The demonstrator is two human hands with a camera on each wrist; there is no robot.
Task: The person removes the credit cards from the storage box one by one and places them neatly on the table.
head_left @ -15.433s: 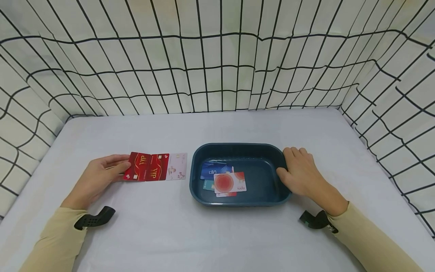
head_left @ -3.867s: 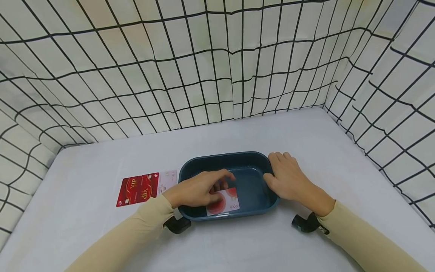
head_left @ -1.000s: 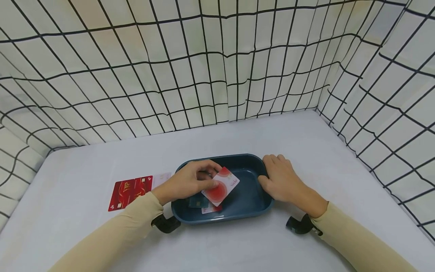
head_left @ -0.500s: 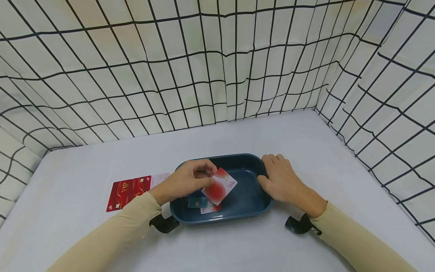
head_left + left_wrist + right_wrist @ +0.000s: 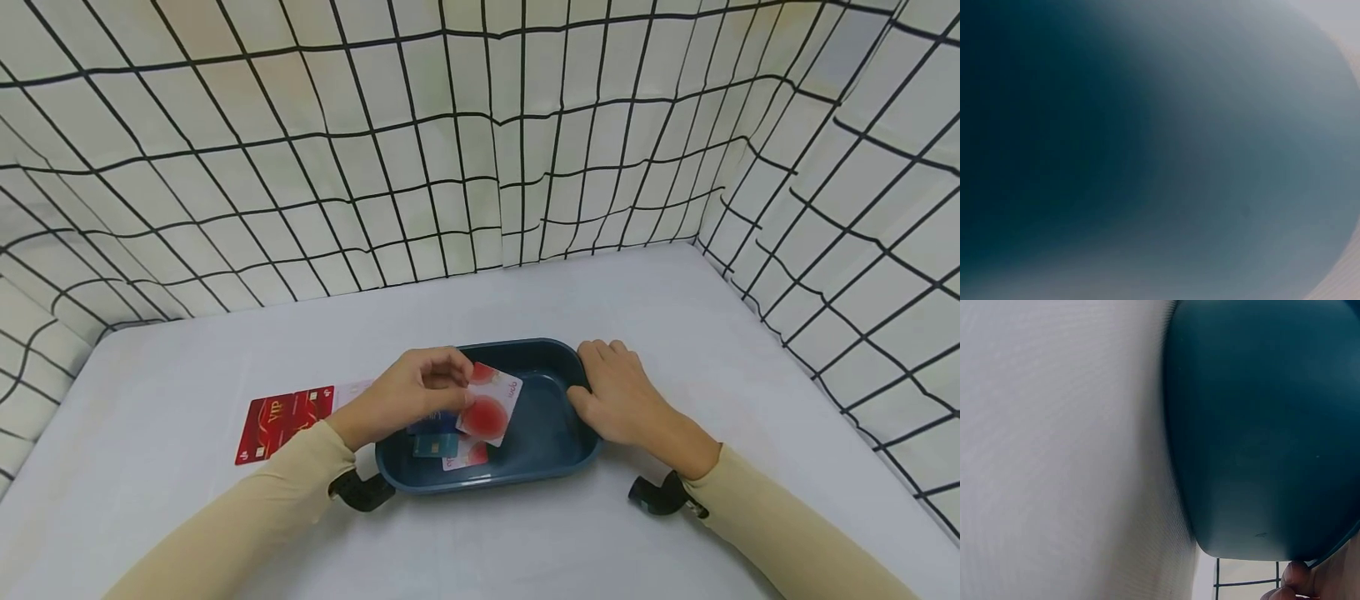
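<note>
Over the left part of a dark blue tray (image 5: 551,421), my left hand (image 5: 408,396) pinches a white card with red circles (image 5: 487,417) between thumb and fingers. Beneath it in the tray lie a teal card (image 5: 435,446), a dark blue card (image 5: 422,422) partly covered by the hand, and a white-and-red card (image 5: 467,455). My right hand (image 5: 630,404) grips the rim at the tray's right end; its fingertips (image 5: 1297,575) show at the tray's edge in the right wrist view. The left wrist view is filled by the blurred tray wall (image 5: 1260,156).
Left of the tray, two red VIP cards (image 5: 281,421) and a pale pink card (image 5: 351,392) lie in a row on the white table (image 5: 525,542), partly behind the left forearm. Black grid netting (image 5: 480,179) stands behind and at both sides.
Earlier my left hand was at the red cards, then reached into the tray and took up the white card. In the last second the card has turned more upright. The right hand keeps its grip.
</note>
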